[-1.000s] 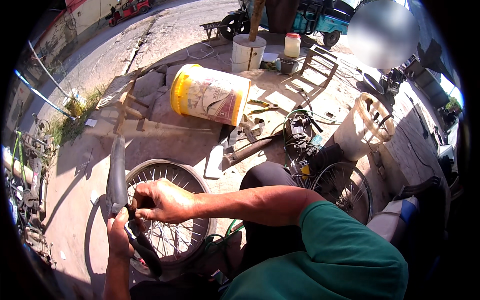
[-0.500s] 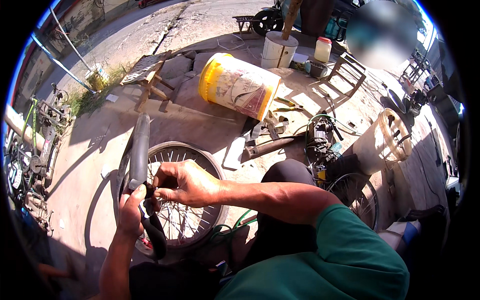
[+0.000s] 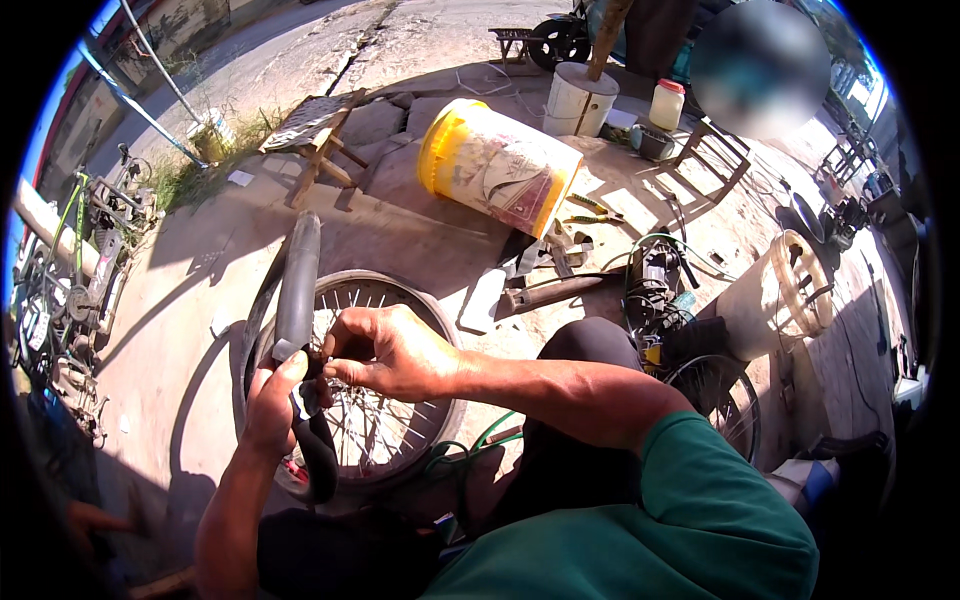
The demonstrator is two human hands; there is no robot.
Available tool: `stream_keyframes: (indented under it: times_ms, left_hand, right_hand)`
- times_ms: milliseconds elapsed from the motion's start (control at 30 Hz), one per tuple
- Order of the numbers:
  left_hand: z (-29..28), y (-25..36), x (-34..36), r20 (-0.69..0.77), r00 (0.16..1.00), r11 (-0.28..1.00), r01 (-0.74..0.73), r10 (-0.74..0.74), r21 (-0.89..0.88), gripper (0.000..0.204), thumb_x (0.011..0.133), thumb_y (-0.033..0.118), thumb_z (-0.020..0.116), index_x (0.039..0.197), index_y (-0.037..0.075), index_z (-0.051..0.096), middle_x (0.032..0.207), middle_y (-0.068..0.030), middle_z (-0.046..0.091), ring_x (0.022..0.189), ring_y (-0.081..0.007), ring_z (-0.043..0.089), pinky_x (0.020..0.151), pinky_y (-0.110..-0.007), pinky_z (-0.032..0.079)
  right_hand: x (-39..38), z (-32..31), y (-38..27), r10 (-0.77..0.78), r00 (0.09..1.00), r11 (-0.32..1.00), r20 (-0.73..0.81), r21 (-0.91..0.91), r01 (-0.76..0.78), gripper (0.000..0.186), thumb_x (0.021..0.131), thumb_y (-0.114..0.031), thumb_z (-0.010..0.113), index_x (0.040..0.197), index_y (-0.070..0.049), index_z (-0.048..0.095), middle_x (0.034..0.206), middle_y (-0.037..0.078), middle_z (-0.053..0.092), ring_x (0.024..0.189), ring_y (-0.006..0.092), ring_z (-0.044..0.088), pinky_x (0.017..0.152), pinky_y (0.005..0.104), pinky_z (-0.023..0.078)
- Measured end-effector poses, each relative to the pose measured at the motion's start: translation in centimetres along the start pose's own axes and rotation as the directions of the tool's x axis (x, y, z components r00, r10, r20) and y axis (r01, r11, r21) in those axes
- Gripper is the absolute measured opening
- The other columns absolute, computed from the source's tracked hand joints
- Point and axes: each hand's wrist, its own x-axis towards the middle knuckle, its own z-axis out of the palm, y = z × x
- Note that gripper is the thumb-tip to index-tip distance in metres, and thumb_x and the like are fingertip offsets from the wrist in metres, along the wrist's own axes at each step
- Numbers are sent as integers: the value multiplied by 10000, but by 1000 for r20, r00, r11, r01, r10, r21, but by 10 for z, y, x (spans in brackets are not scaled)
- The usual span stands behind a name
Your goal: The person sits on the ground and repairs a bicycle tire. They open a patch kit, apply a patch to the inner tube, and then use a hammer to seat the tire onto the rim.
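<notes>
A dark grey inner tube [image 3: 299, 275] stands up from my left hand [image 3: 270, 405], its upper part rounded and full. My left fingers and thumb are wrapped round its lower part, where a pale grey band-like piece shows at the thumb. From there a black length of it hangs down in a bend. My right hand [image 3: 400, 355] is pinched close beside the same spot; what lies between its fingertips is too small to make out. Behind and below both hands lies a spoked wheel [image 3: 445, 335] with its tyre, partly covered by them.
A yellow-and-white bucket [image 3: 500, 165] lies on its side ahead, with pliers [image 3: 597, 212] by its rim. To the right are a pale bucket [image 3: 765, 300], another wheel [image 3: 735, 385] and a heap of parts. A low wooden stool [image 3: 318, 135] stands far left; bicycle parts [image 3: 75, 290] crowd the left edge.
The view has shifted, so the surroundings sit slightly further right. Both hands keep their hold at the tube, with only slight movement of the right fingers.
</notes>
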Motion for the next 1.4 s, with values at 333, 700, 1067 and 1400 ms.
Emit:
stream_keyframes:
  times_ms: [333,700,1067,1400]
  left_hand:
    - [-2,0,0,28,1000,1000,-2,1,21,286,997,265,520,1141,25,580,811,-58,638,633,-160,610,600,-297,518]
    - [-5,0,2,55,998,998,-8,5,57,297,992,261,532,1179,33,561,831,-54,627,655,-155,609,604,-296,521]
    - [-5,2,2,74,997,996,-34,28,82,272,992,269,533,1113,34,599,837,-49,640,653,-153,613,610,-295,521]
    - [-6,1,3,106,993,994,-61,51,94,253,991,263,530,1092,40,593,819,-45,637,660,-152,623,615,-301,524]
  right_hand:
    - [1,1,-2,0,1000,999,-18,-47,-1,126,917,-71,712,975,6,631,875,129,735,859,175,707,814,354,558]
    - [2,2,1,-17,999,999,-27,-50,15,121,908,-45,706,974,21,629,883,153,734,868,201,719,812,363,562]
    - [2,2,6,23,1000,1000,-1,-13,-23,172,919,-102,743,1032,-12,651,916,102,727,879,145,686,826,327,554]
    - [1,2,3,46,999,999,-4,-3,-46,151,923,-102,741,1014,-11,662,907,91,721,860,137,673,807,325,550]
